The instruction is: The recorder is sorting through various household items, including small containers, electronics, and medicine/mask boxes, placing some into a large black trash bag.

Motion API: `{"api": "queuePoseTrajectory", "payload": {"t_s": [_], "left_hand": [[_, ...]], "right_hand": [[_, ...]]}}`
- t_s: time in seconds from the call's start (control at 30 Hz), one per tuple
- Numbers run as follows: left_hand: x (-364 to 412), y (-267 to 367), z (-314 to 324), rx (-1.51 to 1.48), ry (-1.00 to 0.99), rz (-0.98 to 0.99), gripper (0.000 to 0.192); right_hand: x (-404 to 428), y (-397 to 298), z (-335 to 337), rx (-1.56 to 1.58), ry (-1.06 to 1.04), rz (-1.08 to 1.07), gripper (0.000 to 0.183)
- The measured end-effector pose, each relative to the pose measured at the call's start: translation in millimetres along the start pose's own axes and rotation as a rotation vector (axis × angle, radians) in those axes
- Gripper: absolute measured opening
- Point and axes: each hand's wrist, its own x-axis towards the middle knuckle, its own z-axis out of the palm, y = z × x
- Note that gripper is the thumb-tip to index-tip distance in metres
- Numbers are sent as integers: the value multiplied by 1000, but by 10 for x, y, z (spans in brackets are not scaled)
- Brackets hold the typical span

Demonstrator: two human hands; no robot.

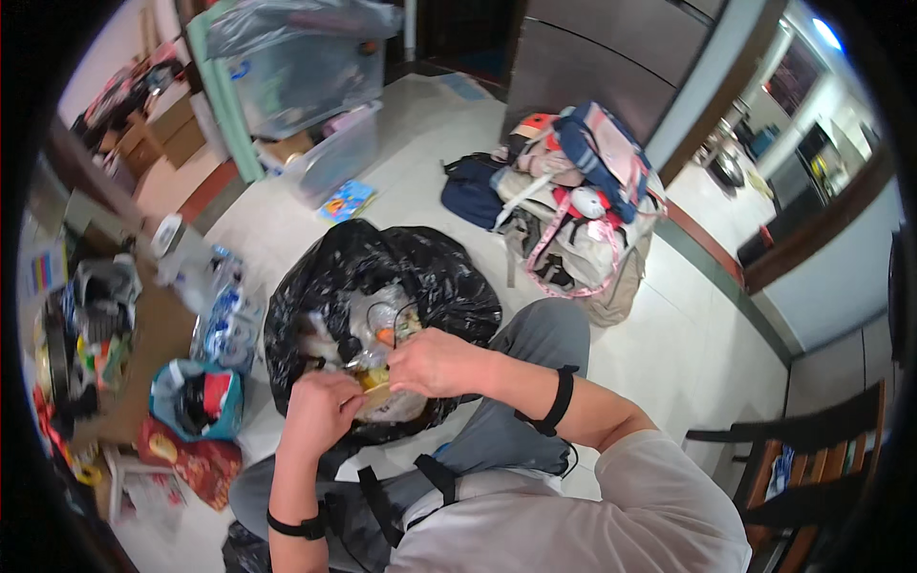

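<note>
A black plastic garbage bag (451, 276) stands wide open on the floor before me, with mixed refuse and clear plastic (372, 315) inside. Over its near side, my left hand (322, 405) and my right hand (433, 364) pinch opposite ends of a small yellowish item (376, 390), whose kind I cannot tell. A thin dark cord (372, 308) loops up just beyond my right hand. Under both hands lies a pale, translucent bag (397, 408) within the black one.
Backpacks (598, 157) lie piled at the upper right. To the left are shrink-wrapped bottles (229, 326), a teal bag (161, 394) and a red packet (190, 458). Plastic storage bins (337, 154) stand beyond, near a colourful booklet (347, 200). A wooden chair (809, 465) is at the right.
</note>
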Motion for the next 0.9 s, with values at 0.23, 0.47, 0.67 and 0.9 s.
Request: {"api": "queuePoseTrajectory", "payload": {"t_s": [0.23,0.47,0.67,0.9], "left_hand": [[257,174,148,-65,2,43,15],[166,258,71,70,-63,178,18],[265,373,198,166,-124,247,19],[103,384,-181,112,-164,350,19]], "right_hand": [[-229,-24,-204,-8,141,-6,19],[-173,-214,-354,-21,62,-14,15],[-251,-239,-319,-290,-52,-8,15],[-287,-582,-651,-174,40,-167,18]]}}
